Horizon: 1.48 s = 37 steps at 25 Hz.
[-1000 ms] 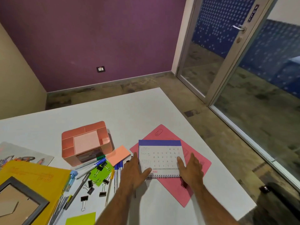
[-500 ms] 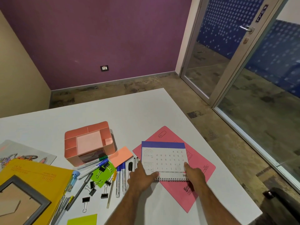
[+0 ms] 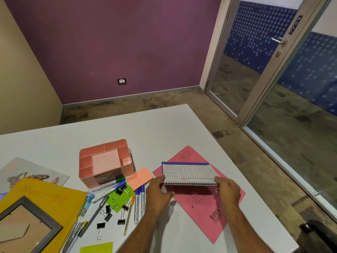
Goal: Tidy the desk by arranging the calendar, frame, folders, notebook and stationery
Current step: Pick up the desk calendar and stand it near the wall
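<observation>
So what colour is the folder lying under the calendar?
Pink: the folder under the calendar carries dark printed text near its lower corner. The head view shows it.

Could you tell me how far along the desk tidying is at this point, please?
Nothing looks finished yet. In hand: both hands, left and right, grip the spiral calendar at its ends, its spiral edge raised off the pink folder. Left: the markers, binder clips and sticky notes lie scattered beside the pink organiser, and the frame lies on the yellow folder.
</observation>
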Tool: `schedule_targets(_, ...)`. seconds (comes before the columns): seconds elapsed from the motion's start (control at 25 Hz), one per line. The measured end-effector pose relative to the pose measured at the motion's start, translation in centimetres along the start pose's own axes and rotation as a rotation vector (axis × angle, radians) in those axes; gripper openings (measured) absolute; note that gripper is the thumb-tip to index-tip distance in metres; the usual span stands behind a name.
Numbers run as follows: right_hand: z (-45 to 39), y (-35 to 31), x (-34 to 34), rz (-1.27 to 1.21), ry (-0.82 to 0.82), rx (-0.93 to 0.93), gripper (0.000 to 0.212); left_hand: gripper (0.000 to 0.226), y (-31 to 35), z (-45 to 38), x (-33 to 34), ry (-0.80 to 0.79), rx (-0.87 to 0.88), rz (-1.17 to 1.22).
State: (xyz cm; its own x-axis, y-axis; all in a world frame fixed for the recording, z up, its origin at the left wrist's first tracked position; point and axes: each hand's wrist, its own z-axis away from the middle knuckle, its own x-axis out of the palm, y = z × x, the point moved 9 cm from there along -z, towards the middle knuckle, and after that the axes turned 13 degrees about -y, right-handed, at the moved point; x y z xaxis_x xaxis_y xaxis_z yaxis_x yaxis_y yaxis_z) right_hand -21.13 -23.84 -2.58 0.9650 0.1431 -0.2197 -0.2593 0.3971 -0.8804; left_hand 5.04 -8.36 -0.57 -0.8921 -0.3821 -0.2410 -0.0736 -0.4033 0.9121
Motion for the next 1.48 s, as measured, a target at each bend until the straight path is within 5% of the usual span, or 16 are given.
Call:
schedule_targets(0.2, 1.5, -4.1, 0.6, -0.155, -0.077, -0.242, 0.018, 0.02, 2.7, 1.1, -3.8, 0.256, 0.125, -0.034)
schedule_targets(0.44, 3.0, -7.1, 1.3, -0.114, -0.105, -0.408, 0.022, 0.012, 5.5, 0.6, -5.1, 0.261, 0.226, -0.045)
schedule_targets(0.6, 2.8, -6.8, 0.4, -0.085, -0.002, -0.406, 0.039, 0.012, 5.9, 0.1, -4.6, 0.213, 0.232, -0.083)
schedule_targets(0.92, 2.7, -4.1, -0.9, -0.102, 0.054, -0.375, 0.037, 0.014, 5.0, 0.6, -3.7, 0.176, 0.208, -0.038)
schedule_targets(1.48, -2.8, -1.1, -0.8, 0.044, -0.366, -0.192, 0.017, 0.032, 4.4, 1.1, -3.2, 0.163, 0.237, -0.095)
